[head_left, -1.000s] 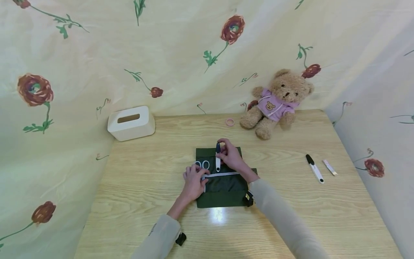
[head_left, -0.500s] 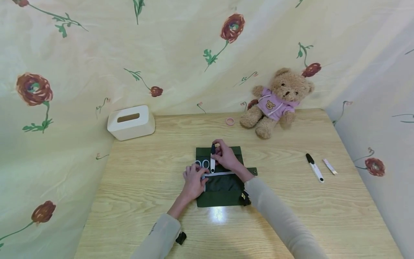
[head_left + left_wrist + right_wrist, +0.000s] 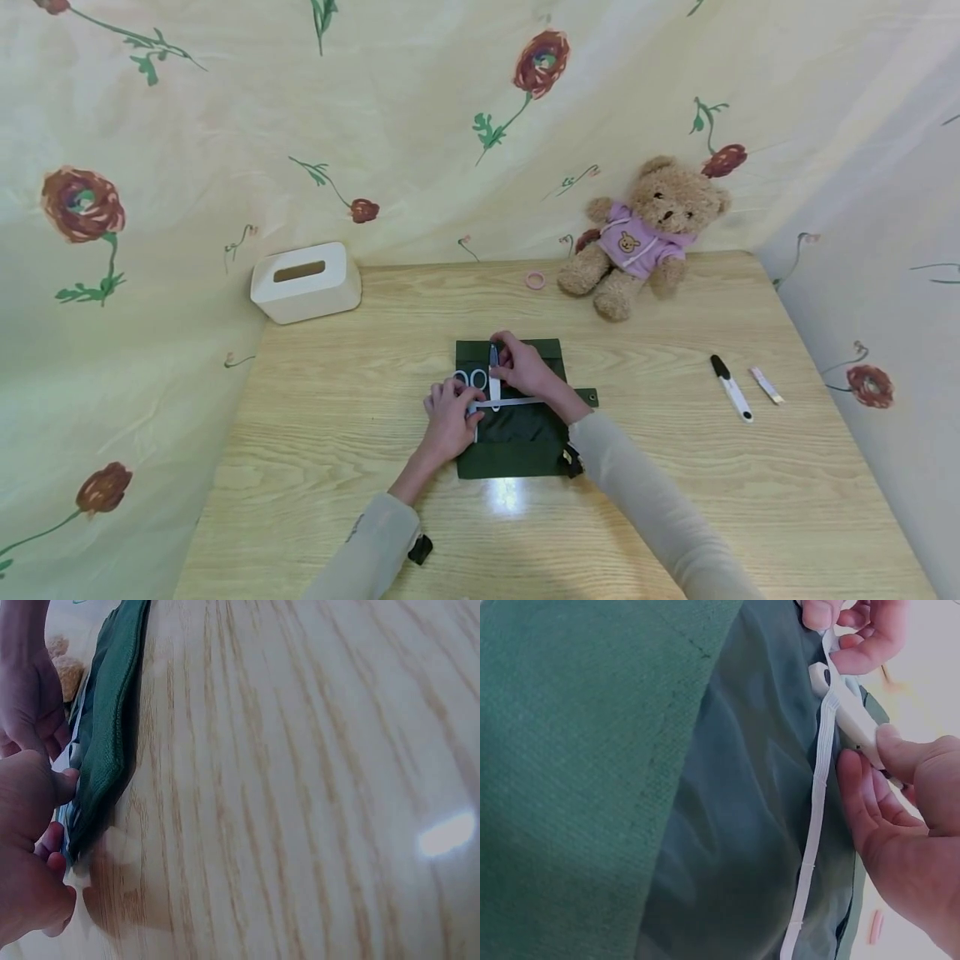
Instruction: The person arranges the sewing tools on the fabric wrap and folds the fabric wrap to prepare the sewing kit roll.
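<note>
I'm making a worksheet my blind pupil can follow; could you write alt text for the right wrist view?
A right hand pinches a white-handled tool, its end tucked under a white elastic strap on a green fabric case. Near the top edge, a left hand pinches the strap.

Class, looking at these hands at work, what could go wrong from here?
The white-and-black tool might slip out, since only its end pokes past the elastic band. If the right hand pushes hard, the band could stretch or twist. If the left hand loosens its grip, the nearby scissors may shift.
</note>
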`<act>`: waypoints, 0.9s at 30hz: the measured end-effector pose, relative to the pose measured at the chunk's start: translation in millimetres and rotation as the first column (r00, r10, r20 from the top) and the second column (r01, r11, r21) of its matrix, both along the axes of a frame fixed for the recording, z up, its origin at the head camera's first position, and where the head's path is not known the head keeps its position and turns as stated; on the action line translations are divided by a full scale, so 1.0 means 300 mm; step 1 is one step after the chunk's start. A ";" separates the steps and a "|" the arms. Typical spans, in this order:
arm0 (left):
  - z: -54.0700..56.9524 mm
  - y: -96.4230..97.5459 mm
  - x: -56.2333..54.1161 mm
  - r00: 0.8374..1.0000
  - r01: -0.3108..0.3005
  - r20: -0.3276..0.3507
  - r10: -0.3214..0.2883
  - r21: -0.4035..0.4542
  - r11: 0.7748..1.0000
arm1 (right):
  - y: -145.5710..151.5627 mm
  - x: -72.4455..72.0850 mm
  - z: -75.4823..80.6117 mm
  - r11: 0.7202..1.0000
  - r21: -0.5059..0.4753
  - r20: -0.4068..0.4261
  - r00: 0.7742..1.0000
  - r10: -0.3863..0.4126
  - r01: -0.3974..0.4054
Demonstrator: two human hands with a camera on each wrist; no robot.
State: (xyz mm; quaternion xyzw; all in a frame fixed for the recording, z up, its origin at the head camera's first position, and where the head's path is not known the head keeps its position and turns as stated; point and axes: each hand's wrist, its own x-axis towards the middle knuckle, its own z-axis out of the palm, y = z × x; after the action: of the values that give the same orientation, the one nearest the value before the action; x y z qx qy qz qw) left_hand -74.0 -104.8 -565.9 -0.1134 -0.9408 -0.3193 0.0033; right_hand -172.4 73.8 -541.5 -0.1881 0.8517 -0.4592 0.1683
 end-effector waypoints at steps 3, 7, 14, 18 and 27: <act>0.002 -0.001 0.001 1.000 0.000 0.013 0.000 -0.002 1.000 | 0.000 0.002 0.001 0.999 0.042 -0.036 0.999 0.022 -0.020; 0.003 0.000 0.002 1.000 0.001 0.009 -0.001 -0.002 1.000 | 0.000 0.007 0.010 0.995 0.091 -0.059 0.997 0.045 -0.040; 0.002 0.000 0.001 1.000 -0.003 -0.015 0.003 0.007 1.000 | -0.003 0.014 0.034 0.986 0.150 -0.038 0.996 0.086 -0.079; 0.003 -0.001 0.001 1.000 -0.001 -0.020 0.001 0.016 1.000 | -0.007 0.017 0.042 0.979 0.174 -0.006 0.994 0.105 -0.102; 0.007 -0.001 0.003 1.000 -0.003 -0.016 0.003 0.006 1.000 | -0.005 0.025 0.036 0.974 0.188 -0.047 0.989 0.140 -0.129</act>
State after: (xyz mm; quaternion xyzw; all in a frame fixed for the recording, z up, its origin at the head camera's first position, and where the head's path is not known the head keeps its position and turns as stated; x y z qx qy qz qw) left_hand -73.1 -105.1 -563.7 -0.1147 -0.9399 -0.3215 0.0116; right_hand -164.8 72.3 -530.6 -0.2427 0.8806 -0.3599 0.1901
